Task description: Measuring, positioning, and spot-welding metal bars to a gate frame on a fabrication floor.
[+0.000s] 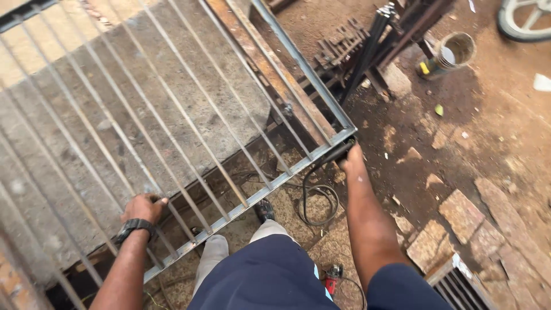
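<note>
The metal gate frame (172, 115), a grid of thin bars in a rectangular steel border, lies tilted across the concrete slab (189, 74) and fills the left and centre of the view, its near rail running right in front of the person's legs. Left hand (142, 208), black watch (135, 227) on the wrist, is curled tight around one thin bar just inside that near rail, forearm angling up from below; right hand (351, 158) is out at the frame's far corner on a straight, stretched arm, fingers closed on a dark tool handle (333, 154). A black cable (315, 198) loops off that handle onto the dirt, with a small red tool (332, 281) by the knees and a bucket (456, 51) well apart at top right.
</note>
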